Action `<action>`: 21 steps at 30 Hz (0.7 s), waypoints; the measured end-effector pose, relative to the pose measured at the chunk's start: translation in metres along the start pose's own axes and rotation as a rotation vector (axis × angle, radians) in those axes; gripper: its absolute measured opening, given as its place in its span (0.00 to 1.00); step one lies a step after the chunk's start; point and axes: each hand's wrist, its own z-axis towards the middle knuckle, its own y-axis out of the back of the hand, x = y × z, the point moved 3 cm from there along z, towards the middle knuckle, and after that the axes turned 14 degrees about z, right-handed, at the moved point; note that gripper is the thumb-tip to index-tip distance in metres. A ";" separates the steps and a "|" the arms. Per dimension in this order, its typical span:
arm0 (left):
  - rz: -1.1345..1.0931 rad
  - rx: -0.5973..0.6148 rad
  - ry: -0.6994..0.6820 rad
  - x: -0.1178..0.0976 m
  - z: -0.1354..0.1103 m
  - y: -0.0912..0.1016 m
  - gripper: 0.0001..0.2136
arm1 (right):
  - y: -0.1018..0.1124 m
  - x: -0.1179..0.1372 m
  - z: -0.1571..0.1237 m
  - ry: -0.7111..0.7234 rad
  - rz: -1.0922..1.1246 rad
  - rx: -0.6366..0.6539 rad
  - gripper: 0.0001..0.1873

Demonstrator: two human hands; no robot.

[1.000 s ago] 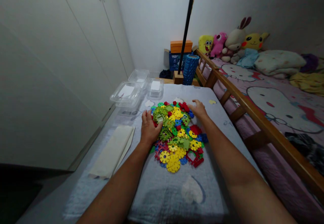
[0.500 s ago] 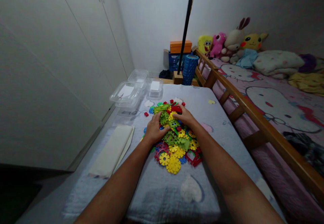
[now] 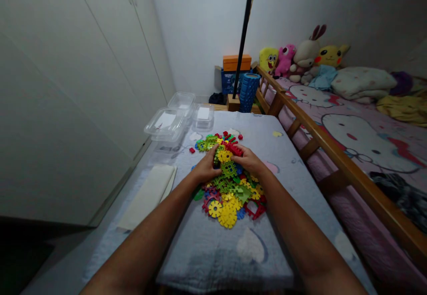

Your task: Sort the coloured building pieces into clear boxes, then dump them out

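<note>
A heap of plastic building pieces lies on the cloth-covered table, with yellow snowflake discs (image 3: 228, 215), green lattice squares (image 3: 228, 169) and red pieces mixed in. My left hand (image 3: 206, 169) rests at the heap's left side, thumb and fingers apart around some green and yellow pieces. On the far right of the heap, my right hand (image 3: 249, 160) has its thumb and fingers closed about a red toothed piece (image 3: 234, 149). The tips of some fingers are hidden among the pieces.
Clear plastic boxes (image 3: 165, 126) with white labels stand at the table's back left. A folded cream cloth (image 3: 148, 197) lies at the left. To the right runs a wooden bed rail (image 3: 320, 146); a black pole (image 3: 243, 37) rises behind the table.
My hands have shifted slightly within the heap. The green pieces at the far end now lie flatter and further left, and the red toothed piece shows by my right fingers.
</note>
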 end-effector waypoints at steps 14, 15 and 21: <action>0.415 0.002 0.168 0.022 0.049 0.039 0.29 | 0.031 0.018 -0.067 0.135 -0.620 0.014 0.29; 0.460 -0.004 0.212 0.023 0.052 0.041 0.28 | 0.038 0.016 -0.075 0.135 -0.660 -0.005 0.31; 0.570 0.134 0.401 0.031 0.070 0.042 0.33 | 0.068 -0.014 -0.118 0.077 -0.920 -0.078 0.52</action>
